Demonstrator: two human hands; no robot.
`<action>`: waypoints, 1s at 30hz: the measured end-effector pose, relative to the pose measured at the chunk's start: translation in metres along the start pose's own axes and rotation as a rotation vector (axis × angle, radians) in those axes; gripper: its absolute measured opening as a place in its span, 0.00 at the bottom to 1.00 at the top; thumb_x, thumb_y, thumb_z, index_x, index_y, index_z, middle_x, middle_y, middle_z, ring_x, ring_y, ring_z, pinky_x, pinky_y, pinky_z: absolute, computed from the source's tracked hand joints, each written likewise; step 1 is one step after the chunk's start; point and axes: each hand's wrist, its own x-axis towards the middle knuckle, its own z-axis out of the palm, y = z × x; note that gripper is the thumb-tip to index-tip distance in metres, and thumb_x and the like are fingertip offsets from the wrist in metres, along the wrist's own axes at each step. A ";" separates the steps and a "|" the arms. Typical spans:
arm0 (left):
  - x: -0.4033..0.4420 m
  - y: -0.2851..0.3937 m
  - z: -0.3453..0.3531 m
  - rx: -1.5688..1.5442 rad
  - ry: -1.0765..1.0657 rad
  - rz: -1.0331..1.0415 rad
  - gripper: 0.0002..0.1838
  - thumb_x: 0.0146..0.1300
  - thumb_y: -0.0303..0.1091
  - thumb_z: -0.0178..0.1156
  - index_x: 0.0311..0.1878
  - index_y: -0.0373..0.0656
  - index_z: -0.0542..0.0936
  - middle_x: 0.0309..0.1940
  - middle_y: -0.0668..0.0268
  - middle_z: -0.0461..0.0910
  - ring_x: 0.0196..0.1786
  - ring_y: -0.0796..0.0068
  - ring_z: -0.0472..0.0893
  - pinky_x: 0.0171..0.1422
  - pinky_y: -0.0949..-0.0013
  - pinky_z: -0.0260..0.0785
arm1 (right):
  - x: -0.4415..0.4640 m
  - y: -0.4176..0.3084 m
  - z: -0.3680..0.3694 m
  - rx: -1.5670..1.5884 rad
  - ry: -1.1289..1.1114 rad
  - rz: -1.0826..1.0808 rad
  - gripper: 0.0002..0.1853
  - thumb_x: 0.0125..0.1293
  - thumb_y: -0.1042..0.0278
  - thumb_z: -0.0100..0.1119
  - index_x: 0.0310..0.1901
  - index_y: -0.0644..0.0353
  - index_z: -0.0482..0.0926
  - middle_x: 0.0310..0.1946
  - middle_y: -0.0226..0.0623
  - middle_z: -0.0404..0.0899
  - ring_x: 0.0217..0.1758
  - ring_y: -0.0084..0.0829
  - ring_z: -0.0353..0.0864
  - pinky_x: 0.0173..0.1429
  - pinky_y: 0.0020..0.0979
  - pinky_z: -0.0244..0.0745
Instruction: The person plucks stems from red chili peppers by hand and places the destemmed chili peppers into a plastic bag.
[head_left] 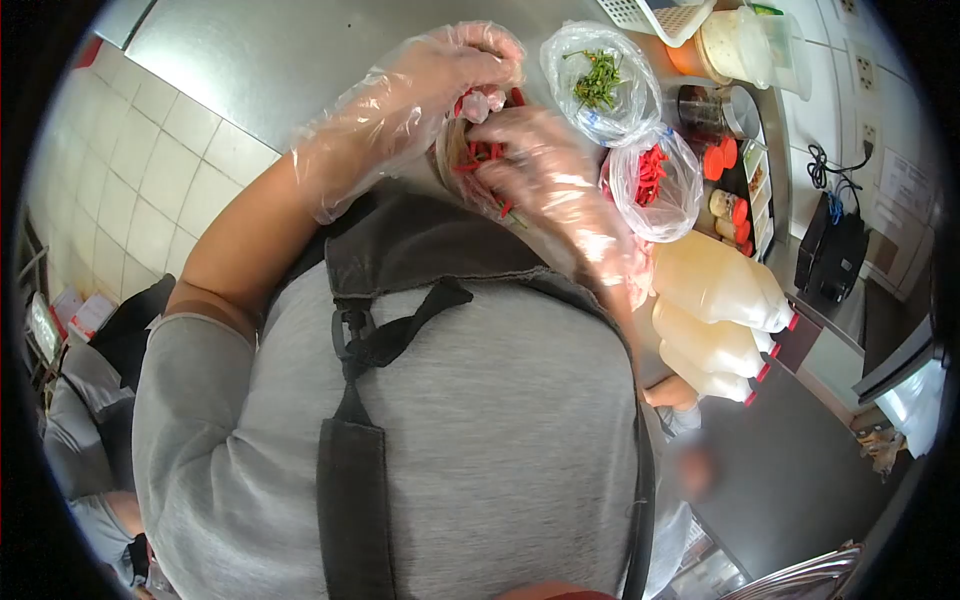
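Both my hands wear clear plastic gloves and work close together at the counter's near edge. My left hand (465,65) is closed, its fingers curled, and what they grip is hidden. Just below it, my right hand (540,165) bends its fingers over thin red chilies (484,155), slightly smeared by motion. These chilies lie in what looks like a clear plastic bag or container, mostly covered by my hands. To the right, one open plastic bag (558,55) holds green stems (597,80). Another open bag (690,208) holds red chilies (651,175).
Large jugs of cloudy liquid (705,280) stand right of my forearm. Jars with red lids (713,160), a dark jar (705,108), a white tub (735,48) and a white basket (660,18) line the wall. Other people (80,430) are at lower left and right.
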 end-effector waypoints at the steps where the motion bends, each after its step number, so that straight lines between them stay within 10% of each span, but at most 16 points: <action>1: 0.001 -0.002 -0.002 -0.012 0.008 0.031 0.08 0.65 0.32 0.62 0.45 0.45 0.78 0.31 0.73 0.77 0.32 0.85 0.74 0.34 0.80 0.62 | -0.004 0.003 0.013 0.000 -0.001 0.002 0.16 0.54 0.75 0.68 0.46 0.54 0.84 0.47 0.40 0.81 0.53 0.42 0.79 0.61 0.40 0.74; 5: 0.002 -0.004 -0.009 0.013 -0.019 0.008 0.09 0.65 0.33 0.62 0.46 0.43 0.78 0.31 0.72 0.78 0.33 0.85 0.74 0.35 0.80 0.62 | -0.015 0.005 0.026 -0.060 0.059 -0.004 0.12 0.57 0.78 0.64 0.44 0.59 0.83 0.43 0.41 0.81 0.47 0.39 0.80 0.54 0.35 0.76; 7: 0.003 -0.008 -0.009 0.074 -0.023 0.012 0.10 0.65 0.34 0.63 0.47 0.42 0.79 0.32 0.72 0.79 0.34 0.85 0.74 0.35 0.80 0.62 | -0.021 -0.006 0.014 0.620 0.273 0.458 0.09 0.62 0.80 0.61 0.43 0.60 0.85 0.43 0.37 0.83 0.42 0.28 0.82 0.47 0.29 0.78; 12: 0.001 -0.010 0.005 0.232 -0.186 -0.134 0.11 0.63 0.37 0.67 0.45 0.42 0.80 0.38 0.70 0.81 0.38 0.83 0.76 0.41 0.76 0.68 | -0.025 -0.008 -0.010 0.762 0.478 0.664 0.05 0.64 0.78 0.64 0.41 0.67 0.83 0.38 0.35 0.85 0.39 0.22 0.81 0.45 0.24 0.77; 30: -0.008 -0.014 0.011 0.604 -0.290 0.165 0.13 0.62 0.39 0.69 0.42 0.42 0.80 0.46 0.65 0.80 0.53 0.72 0.77 0.60 0.66 0.68 | -0.028 -0.019 -0.008 1.097 0.545 0.665 0.10 0.65 0.74 0.62 0.46 0.69 0.78 0.38 0.39 0.82 0.40 0.26 0.80 0.48 0.26 0.75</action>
